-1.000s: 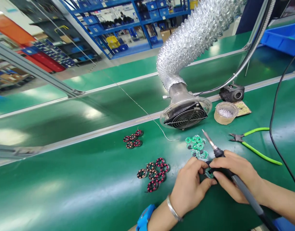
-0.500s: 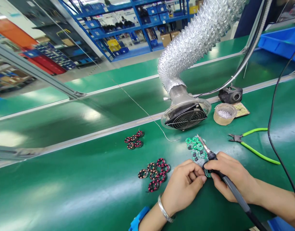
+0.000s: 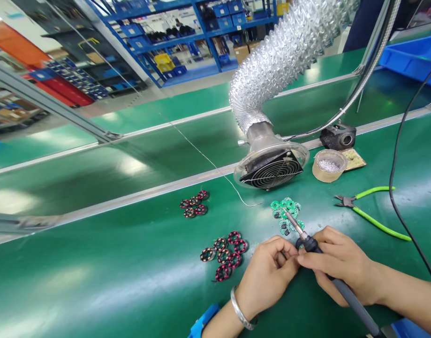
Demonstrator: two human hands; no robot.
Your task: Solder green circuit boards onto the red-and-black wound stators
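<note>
My right hand [image 3: 345,265] is closed around a soldering iron [image 3: 309,244], whose metal tip points up and left over a cluster of small green circuit boards [image 3: 289,209]. Whether the tip touches them I cannot tell. My left hand [image 3: 271,265], with a silver bangle at the wrist, pinches a small round part [image 3: 299,244]. Only a dark edge and a bit of green show, as fingers and the iron cover the rest. The fingertips of both hands meet at this part. Left of my left hand lie several ring-shaped coils [image 3: 225,256] wound in red and copper.
A second group of coils [image 3: 194,204] lies farther back. A solder wire [image 3: 232,188] hangs down to the bench. Beyond the boards stands a fume extractor [image 3: 273,169]. Green-handled cutters [image 3: 352,202], a round tub [image 3: 328,173] and a black iron holder [image 3: 339,137] sit to the right.
The soldering iron has swung slightly left, and its tip is now over the green boards. My right fingers have shifted on the small round part, which is more hidden now.
</note>
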